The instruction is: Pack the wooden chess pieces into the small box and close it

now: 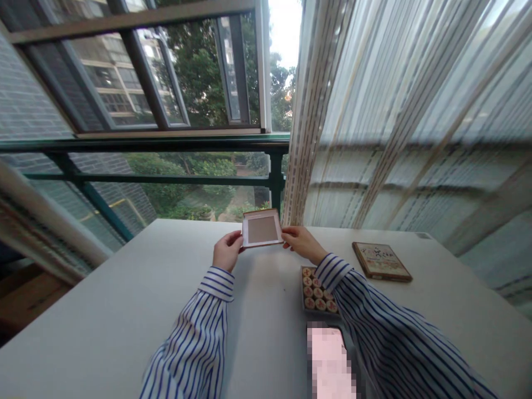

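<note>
Above the far side of the white table, both hands hold up a shallow box lid [262, 229]. Its inside faces me, showing a brown-grey panel within a white border. My left hand [228, 250] pinches its left edge between thumb and fingers. At the opposite edge, my right hand [304, 242] grips the lower right corner. Under my right forearm sits a tray of round Chinese chess pieces [318, 291] with red characters. The sleeve covers the tray's right part.
The white table [137, 293] reaches to the railing [178, 145] and window. A flat decorated box [381, 260] lies to the right. Close to me rests a phone [330, 360], its screen blurred out. Striped curtains [399, 122] hang behind the table's right side.
</note>
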A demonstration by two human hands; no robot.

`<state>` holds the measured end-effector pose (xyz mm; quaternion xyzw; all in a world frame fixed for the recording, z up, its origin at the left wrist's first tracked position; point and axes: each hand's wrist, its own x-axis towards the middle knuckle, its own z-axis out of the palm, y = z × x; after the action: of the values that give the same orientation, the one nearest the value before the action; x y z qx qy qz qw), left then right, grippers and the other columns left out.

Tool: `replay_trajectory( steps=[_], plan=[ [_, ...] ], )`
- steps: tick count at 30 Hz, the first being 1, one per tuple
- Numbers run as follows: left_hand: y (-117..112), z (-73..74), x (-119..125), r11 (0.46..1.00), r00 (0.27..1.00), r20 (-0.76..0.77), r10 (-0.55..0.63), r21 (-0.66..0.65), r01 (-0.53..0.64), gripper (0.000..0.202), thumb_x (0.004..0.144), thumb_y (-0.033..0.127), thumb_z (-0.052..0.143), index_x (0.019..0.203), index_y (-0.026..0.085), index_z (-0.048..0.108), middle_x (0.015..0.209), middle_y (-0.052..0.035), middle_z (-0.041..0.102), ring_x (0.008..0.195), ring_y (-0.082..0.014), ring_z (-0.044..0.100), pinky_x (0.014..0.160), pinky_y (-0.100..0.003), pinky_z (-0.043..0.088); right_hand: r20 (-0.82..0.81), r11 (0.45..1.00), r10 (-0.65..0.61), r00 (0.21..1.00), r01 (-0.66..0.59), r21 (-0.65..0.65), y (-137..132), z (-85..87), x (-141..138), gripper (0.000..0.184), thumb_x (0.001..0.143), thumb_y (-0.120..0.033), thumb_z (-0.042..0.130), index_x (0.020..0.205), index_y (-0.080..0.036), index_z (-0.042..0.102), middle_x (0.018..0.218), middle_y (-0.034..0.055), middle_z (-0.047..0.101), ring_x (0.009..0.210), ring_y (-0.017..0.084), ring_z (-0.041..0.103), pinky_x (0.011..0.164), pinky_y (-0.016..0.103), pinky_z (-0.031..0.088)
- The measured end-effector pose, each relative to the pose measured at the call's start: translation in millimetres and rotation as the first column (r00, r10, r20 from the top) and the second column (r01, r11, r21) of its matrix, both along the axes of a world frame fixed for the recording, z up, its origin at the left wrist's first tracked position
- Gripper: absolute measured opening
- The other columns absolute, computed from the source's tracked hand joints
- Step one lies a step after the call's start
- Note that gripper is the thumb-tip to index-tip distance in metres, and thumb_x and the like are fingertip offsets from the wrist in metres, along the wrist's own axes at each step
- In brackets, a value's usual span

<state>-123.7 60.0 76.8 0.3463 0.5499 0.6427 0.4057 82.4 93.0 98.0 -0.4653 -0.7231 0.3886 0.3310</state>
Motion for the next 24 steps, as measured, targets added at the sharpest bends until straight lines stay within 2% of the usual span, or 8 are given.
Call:
replay_trajectory(
  steps=[5, 11, 19, 24],
  plan=[
    [-3, 0.8, 19, 0.999, 0.999, 0.021, -0.042, 0.004, 0.042, 0.021, 0.064, 0.012, 0.063, 0.086, 0.011, 0.062, 0.08, -0.0049, 0.062, 0.068, -0.0116, 0.059, 0.06, -0.027, 0.053, -0.051, 0.998, -0.047, 0.998, 0.045, -0.046, -11, 1.7, 20, 0.022, 0.076, -0.017, 0.045, 0.084, -0.011, 0.065, 0.077, 0.0056, 0.066, 0.056, 0.009, 0.057, 0.043, 0.016, 0.037],
    [-8, -1.5, 41, 0.992, 0.991, 0.048, -0.126, -0.012, 0.127, 0.022, 0.062, 0.016, 0.066, 0.083, 0.011, 0.062, 0.078, -0.0044, 0.062, 0.067, -0.0123, 0.059, 0.058, -0.027, 0.053, -0.113, 0.987, -0.134, 0.985, 0.121, -0.109, -25, 2.1, 45, 0.027, 0.078, -0.018, 0.046, 0.098, -0.009, 0.062, 0.083, 0.0084, 0.066, 0.06, 0.009, 0.058, 0.046, 0.017, 0.04],
    [-11, -9.3, 66, 0.973, 0.974, 0.046, -0.223, -0.049, 0.225, 0.03, 0.062, 0.019, 0.068, 0.089, 0.012, 0.06, 0.082, -0.006, 0.063, 0.069, -0.0129, 0.059, 0.057, -0.026, 0.053, -0.161, 0.972, -0.193, 0.968, 0.167, -0.164, -37, -9.4, 74, 0.031, 0.079, -0.02, 0.049, 0.104, -0.006, 0.059, 0.083, 0.0098, 0.065, 0.061, 0.01, 0.06, 0.048, 0.018, 0.042],
    [-13, -8.7, 79, 0.962, 0.963, 0.045, -0.264, -0.065, 0.267, 0.03, 0.065, 0.02, 0.067, 0.092, 0.012, 0.059, 0.082, -0.0059, 0.063, 0.068, -0.0123, 0.059, 0.057, -0.026, 0.053, -0.174, 0.969, -0.211, 0.962, 0.182, -0.169, -42, -15.4, 89, 0.031, 0.079, -0.022, 0.051, 0.105, -0.008, 0.058, 0.085, 0.0093, 0.066, 0.064, 0.011, 0.061, 0.049, 0.019, 0.043]
  ],
)
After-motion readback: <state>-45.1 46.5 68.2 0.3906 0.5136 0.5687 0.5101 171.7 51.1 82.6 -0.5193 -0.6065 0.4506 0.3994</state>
